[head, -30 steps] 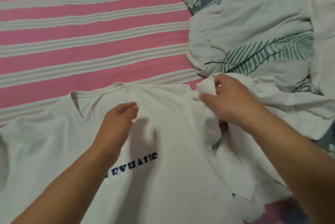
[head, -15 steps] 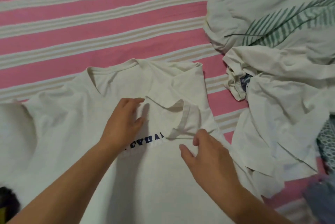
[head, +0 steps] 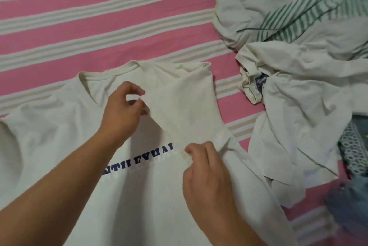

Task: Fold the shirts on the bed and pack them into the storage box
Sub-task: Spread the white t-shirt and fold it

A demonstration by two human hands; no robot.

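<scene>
- A white T-shirt (head: 65, 136) lies spread face up on the pink-and-white striped bed sheet (head: 89, 16), collar toward the far side, with dark blue lettering (head: 137, 159) across the chest.
- Its right sleeve (head: 185, 110) is folded inward over the chest, covering the end of the lettering.
- The left hand (head: 121, 114) has its fingers curled and pinches the upper corner of the folded-in sleeve between thumb and fingertips, just below the collar.
- The right hand (head: 207, 174) has its fingers bent and pinches the hem end of that sleeve at the lettering line.
- To the right, a crumpled heap of white shirts (head: 298, 106) lies on the sheet, apart from the spread shirt.
- Beyond the heap, a white quilt with green leaf print (head: 294, 6) is bunched up.
- Blue fabric (head: 350, 206), blurred, shows at the lower right edge.
</scene>
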